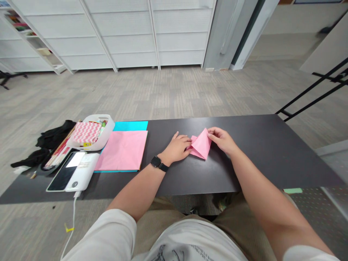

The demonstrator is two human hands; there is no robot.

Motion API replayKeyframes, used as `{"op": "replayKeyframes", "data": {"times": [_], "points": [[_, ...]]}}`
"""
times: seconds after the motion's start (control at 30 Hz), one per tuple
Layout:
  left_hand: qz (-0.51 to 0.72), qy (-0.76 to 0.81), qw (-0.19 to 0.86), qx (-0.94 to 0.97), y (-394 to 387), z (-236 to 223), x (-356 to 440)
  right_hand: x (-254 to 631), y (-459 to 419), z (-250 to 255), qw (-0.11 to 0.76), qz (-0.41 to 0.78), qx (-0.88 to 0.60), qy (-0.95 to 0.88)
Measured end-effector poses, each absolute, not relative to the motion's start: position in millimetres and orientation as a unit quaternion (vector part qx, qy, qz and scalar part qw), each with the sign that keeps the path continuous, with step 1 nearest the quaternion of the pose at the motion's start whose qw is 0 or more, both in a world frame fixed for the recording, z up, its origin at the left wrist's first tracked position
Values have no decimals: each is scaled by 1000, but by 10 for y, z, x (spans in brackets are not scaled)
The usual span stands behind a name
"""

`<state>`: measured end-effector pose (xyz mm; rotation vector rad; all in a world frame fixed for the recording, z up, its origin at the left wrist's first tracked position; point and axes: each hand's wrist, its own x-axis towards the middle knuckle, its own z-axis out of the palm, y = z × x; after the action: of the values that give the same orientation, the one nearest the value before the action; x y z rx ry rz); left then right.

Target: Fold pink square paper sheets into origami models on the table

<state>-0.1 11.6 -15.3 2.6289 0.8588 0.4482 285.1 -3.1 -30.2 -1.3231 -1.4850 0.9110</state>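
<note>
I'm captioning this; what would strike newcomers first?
Probably the folded pink paper between the person's left hand and right hand, over the dark grey table. Next, perhaps, the flat pink sheet over turquoise paper left of the hands, and the white plastic basket at that sheet's upper left, holding a pink-and-white zigzag packet.

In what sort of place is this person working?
Probably an office or craft room: there are white panels, grey carpet-like flooring, and folded pink paper at a dark table.
</note>
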Motion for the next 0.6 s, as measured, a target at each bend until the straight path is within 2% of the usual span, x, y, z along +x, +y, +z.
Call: {"op": "replayKeyframes", "data": {"times": [0.2, 0.33, 0.6], "points": [[149, 308, 139, 929, 101, -96, -4, 2770, 345, -218, 410, 362, -542, -638], [152, 328, 123, 924, 113, -113, -22, 2616, 420, -292, 414, 340, -545, -645], [163, 363, 119, 910, 116, -126, -9, 2537, 334, -330, 390, 201, -536, -721]]}}
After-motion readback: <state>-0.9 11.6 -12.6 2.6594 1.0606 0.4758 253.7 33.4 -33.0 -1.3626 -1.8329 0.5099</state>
